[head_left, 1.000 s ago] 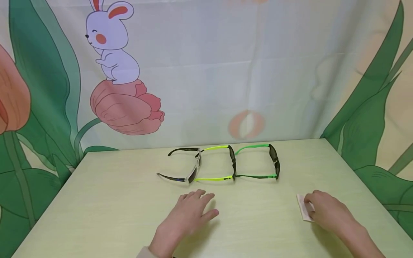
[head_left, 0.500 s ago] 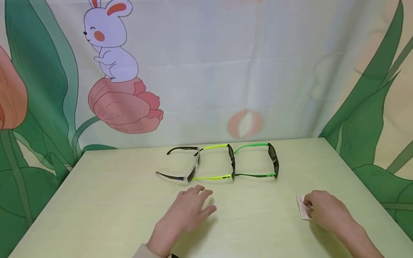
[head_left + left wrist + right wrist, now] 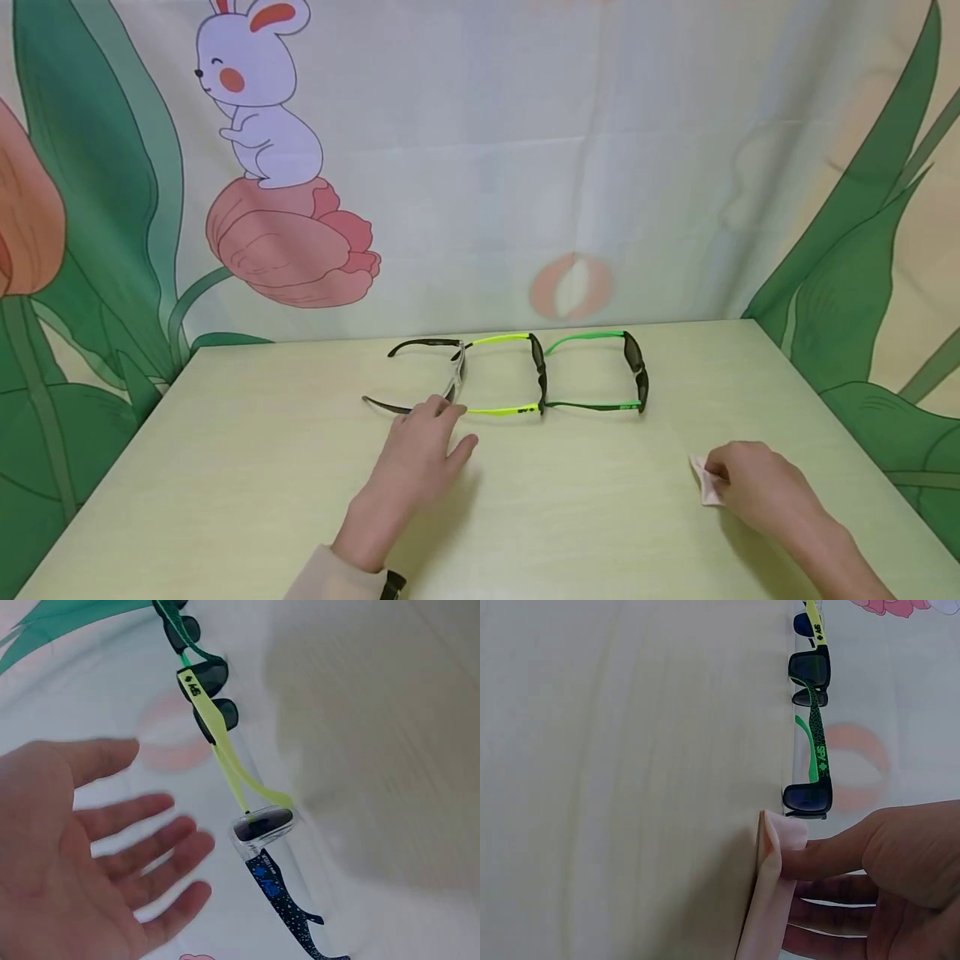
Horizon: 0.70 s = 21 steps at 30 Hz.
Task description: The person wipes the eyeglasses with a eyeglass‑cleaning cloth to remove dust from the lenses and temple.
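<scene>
Three pairs of sunglasses stand in a row along the table's back, temples unfolded to the left. At the left is a clear-framed pair (image 3: 460, 367) with dark speckled temples (image 3: 279, 892). Neon-yellow temples mark the middle pair (image 3: 538, 367), and green ones the right pair (image 3: 636, 367). My left hand (image 3: 416, 454) hovers just before the clear-framed pair, covering part of its near side in the head view; its fingers are spread and hold nothing in the left wrist view. Over at the right, my right hand (image 3: 768, 487) pinches a folded pale pink cloth (image 3: 769, 900) between thumb and fingers.
The pale wood-look table (image 3: 585, 517) ends against a printed curtain (image 3: 465, 167) with a rabbit and tulips. Each pair of sunglasses sits close against its neighbour.
My left hand has moved forward and slightly left, up to the clear-framed sunglasses. The right hand stays nearly in place, and the cloth in it looks more bunched.
</scene>
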Tool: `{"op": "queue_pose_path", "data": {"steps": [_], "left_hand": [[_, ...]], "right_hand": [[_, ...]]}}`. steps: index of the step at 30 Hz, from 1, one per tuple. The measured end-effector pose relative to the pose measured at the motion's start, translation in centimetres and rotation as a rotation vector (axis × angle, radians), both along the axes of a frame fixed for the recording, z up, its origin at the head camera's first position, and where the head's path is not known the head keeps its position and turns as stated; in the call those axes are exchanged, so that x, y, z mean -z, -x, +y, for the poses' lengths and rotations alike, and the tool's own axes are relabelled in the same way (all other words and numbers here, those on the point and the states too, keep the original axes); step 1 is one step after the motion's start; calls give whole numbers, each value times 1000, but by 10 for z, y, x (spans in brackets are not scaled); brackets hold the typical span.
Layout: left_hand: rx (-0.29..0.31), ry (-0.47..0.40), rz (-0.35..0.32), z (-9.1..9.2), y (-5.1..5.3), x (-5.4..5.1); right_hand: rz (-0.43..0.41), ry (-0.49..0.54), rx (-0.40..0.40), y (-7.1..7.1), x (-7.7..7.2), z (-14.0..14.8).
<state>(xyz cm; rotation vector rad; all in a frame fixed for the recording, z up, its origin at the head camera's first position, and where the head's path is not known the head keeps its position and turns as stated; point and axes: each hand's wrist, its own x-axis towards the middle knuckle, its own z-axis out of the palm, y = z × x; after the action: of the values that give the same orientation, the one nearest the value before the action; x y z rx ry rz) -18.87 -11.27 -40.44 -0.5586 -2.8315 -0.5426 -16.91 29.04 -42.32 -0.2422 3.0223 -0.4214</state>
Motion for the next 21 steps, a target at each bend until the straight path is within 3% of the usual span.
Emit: {"op": "queue_pose_path", "data": {"steps": [5, 10, 21], "left_hand": [[-85, -3, 57, -3, 10, 1], [-152, 52, 24, -8, 19, -2], [-169, 154, -50, -17, 41, 2]], "right_hand": [[19, 5, -6, 3, -4, -2], [60, 9, -21, 5, -10, -6], [99, 47, -56, 7, -20, -14]]}}
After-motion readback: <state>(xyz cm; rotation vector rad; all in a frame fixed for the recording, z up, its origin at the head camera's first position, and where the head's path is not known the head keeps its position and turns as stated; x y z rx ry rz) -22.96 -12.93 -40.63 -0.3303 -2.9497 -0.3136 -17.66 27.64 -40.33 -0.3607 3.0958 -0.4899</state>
